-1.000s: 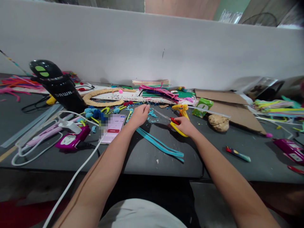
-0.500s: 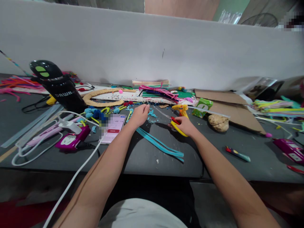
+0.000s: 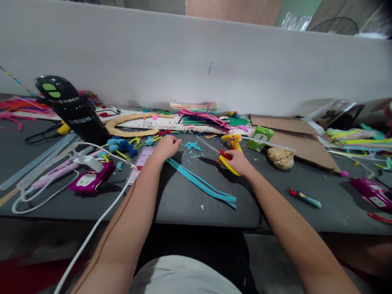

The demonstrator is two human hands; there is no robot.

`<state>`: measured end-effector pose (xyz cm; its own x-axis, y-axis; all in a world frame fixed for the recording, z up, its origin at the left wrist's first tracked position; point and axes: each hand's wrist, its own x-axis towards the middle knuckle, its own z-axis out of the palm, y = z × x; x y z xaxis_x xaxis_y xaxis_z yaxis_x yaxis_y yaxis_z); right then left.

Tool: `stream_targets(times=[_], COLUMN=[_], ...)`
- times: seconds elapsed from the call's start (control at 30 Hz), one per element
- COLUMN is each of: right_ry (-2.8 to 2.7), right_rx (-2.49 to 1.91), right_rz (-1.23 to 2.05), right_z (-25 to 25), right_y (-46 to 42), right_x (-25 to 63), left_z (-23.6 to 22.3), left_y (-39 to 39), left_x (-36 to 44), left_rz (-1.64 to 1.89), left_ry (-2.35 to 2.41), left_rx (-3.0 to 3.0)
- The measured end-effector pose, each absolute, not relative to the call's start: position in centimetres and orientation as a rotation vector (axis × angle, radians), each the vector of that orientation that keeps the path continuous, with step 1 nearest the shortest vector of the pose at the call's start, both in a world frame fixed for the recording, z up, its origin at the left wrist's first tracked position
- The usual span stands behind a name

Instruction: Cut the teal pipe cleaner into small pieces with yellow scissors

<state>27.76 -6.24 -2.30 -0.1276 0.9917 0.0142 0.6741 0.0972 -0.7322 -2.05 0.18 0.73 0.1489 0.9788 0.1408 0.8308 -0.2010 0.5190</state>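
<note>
My right hand (image 3: 235, 161) is closed around scissors (image 3: 226, 164) with yellow and red handles, tips pointing up and left. My left hand (image 3: 169, 148) has its fingers pressed together just above the table, left of a small pile of cut turquoise bits (image 3: 192, 146). Whatever may be between those fingers is hidden. Long turquoise strips (image 3: 203, 186) run from beneath the left hand diagonally towards the front right. A phone (image 3: 132, 176) with a timer on its screen is partly covered by my left wrist.
A yellow glue gun (image 3: 234, 141) lies beyond the scissors. Further right are a green packet (image 3: 260, 139), a crumpled tan lump (image 3: 280, 158), cardboard (image 3: 312, 149) and a cutter knife (image 3: 305, 198). On the left stand a black bottle (image 3: 84, 116) and a purple power block (image 3: 92, 177) with white cable.
My left hand has shifted left, uncovering more of the turquoise bits and covering more of the phone. My right hand and the scissors stay almost in place.
</note>
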Motion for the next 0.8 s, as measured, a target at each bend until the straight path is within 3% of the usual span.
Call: stream_targets(times=[0.3,0.43,0.53,0.8], right_ry=[-1.946,-1.960,-1.964,-1.977], right_rx=[-1.639,-1.619,-1.610,-1.620], right_rz=[0.695,0.692,0.695,0.662], right_z=[-2.0,-2.4,-2.7,-2.6], right_y=[-6.5,-6.3,-6.2,-6.2], right_x=[27.7,27.9,28.0,27.8], left_z=[1.1,0.9,0.2,-0.7], left_y=[0.1,-0.7,-1.1,-1.5], left_x=[-2.6,-0.8,0.5,1.5], left_rz=[0.703,0.791,0.667,0.572], left_ry=[1.952,1.628,1.460,1.698], left_rx=[1.971,2.158,2.259,2.277])
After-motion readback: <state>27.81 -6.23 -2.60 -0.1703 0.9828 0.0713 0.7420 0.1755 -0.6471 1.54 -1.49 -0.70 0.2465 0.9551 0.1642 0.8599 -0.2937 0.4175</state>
